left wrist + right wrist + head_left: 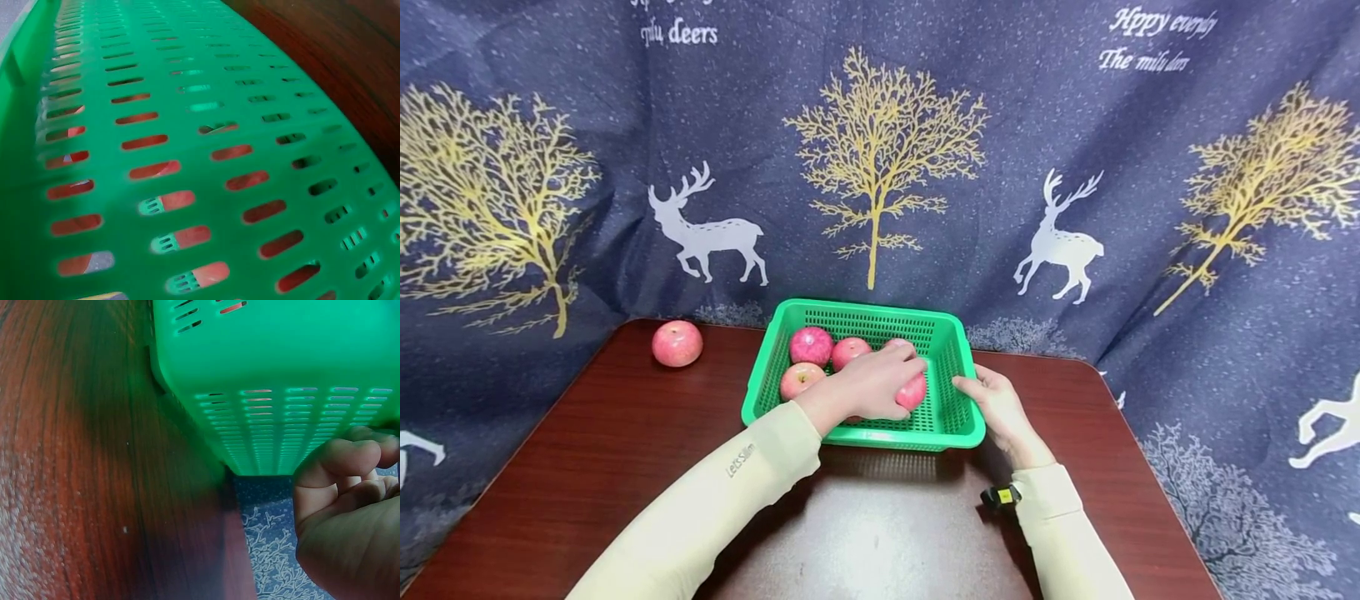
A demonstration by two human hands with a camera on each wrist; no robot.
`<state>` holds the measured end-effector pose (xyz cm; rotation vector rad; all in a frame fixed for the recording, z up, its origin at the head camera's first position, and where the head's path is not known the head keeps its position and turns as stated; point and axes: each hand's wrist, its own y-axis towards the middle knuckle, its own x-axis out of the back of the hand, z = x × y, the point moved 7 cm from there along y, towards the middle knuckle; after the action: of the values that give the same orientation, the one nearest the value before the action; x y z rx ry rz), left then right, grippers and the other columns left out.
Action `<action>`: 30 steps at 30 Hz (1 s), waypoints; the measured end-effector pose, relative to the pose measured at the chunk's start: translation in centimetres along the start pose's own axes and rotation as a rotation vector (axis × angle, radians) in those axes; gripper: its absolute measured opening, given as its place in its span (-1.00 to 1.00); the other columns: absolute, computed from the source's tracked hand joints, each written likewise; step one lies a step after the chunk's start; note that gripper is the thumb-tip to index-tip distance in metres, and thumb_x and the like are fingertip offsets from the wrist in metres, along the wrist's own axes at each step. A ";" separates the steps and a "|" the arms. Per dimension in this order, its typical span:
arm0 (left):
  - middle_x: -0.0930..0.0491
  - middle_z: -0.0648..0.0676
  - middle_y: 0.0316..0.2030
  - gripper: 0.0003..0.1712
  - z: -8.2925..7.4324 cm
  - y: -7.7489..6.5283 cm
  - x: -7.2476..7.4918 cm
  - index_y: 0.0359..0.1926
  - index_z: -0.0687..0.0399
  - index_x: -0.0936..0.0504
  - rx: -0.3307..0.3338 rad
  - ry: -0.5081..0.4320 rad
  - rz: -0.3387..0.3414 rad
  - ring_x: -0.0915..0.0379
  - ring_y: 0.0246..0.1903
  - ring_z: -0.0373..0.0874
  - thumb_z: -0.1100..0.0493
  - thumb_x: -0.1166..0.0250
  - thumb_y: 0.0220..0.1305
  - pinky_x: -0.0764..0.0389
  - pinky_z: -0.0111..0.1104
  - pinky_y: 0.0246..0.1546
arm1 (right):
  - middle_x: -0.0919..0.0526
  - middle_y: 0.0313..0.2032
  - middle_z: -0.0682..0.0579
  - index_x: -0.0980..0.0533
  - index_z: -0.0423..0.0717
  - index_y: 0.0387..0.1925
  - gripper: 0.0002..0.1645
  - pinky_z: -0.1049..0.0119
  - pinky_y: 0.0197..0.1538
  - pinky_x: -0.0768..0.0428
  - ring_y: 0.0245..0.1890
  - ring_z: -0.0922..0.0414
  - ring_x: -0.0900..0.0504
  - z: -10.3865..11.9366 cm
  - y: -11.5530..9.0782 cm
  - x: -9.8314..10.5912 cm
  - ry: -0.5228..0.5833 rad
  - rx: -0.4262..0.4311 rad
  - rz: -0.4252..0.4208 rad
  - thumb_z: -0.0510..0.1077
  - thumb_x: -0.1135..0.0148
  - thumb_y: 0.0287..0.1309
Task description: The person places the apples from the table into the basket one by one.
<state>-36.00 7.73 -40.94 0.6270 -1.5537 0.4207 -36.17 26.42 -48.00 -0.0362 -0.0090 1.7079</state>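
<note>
A green plastic basket point(880, 437) with slotted walls stands on the table and has several red apples in it. Inside it, my left hand point(876, 385) curls over an apple point(912, 392), covering part of it. Left of that hand lie a darker apple point(811, 345), a paler apple point(801, 378) and another apple point(851, 351). My right hand point(1003, 412) grips the basket's right rim, thumb on the inner side. The right wrist view shows its fingers point(340, 462) bent at the basket wall. In the left wrist view, the slotted wall point(187, 156) hides the left hand.
One apple point(677, 343) sits outside the basket, near the table's back left corner. The dark red wooden table point(625, 433) ends at a blue curtain point(880, 150) printed with deer and trees, close behind the basket.
</note>
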 end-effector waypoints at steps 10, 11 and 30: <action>-0.34 0.03 0.18 -0.20 -0.3 0.0 -0.4 0.24 -0.13 -0.41 -0.028 0.051 0.012 -0.24 0.17 -0.10 -0.17 -0.46 -0.04 -0.59 -0.17 -0.13 | -0.53 0.00 -0.51 -0.33 -0.42 0.25 -0.36 -0.09 -0.11 -0.63 -0.07 -0.32 -0.59 0.2 0.1 0.0 -0.009 -0.006 0.003 -0.09 -0.25 0.30; -0.35 0.03 0.17 -0.20 -0.3 0.0 -0.4 0.23 -0.13 -0.42 -0.031 0.056 0.011 -0.25 0.16 -0.10 -0.18 -0.47 -0.05 -0.60 -0.17 -0.15 | -0.53 0.00 -0.51 -0.33 -0.42 0.25 -0.35 -0.09 -0.11 -0.63 -0.07 -0.32 -0.59 0.2 0.1 0.0 -0.011 -0.006 0.005 -0.09 -0.25 0.30; -0.33 0.06 0.23 -0.25 -0.8 -0.3 -2.4 0.19 -0.17 -0.40 -0.056 0.198 0.100 -0.19 0.27 -0.04 -0.26 -0.47 0.04 -0.51 -0.19 0.06 | -0.54 -0.02 -0.51 -0.39 -0.39 0.19 -0.42 -0.10 -0.13 -0.63 -0.09 -0.34 -0.59 0.1 -0.1 0.0 -0.016 -0.013 -0.009 -0.10 -0.26 0.28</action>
<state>-35.17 8.30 -43.26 0.4514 -1.4065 0.4973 -36.05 26.40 -47.90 -0.0318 -0.0319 1.6987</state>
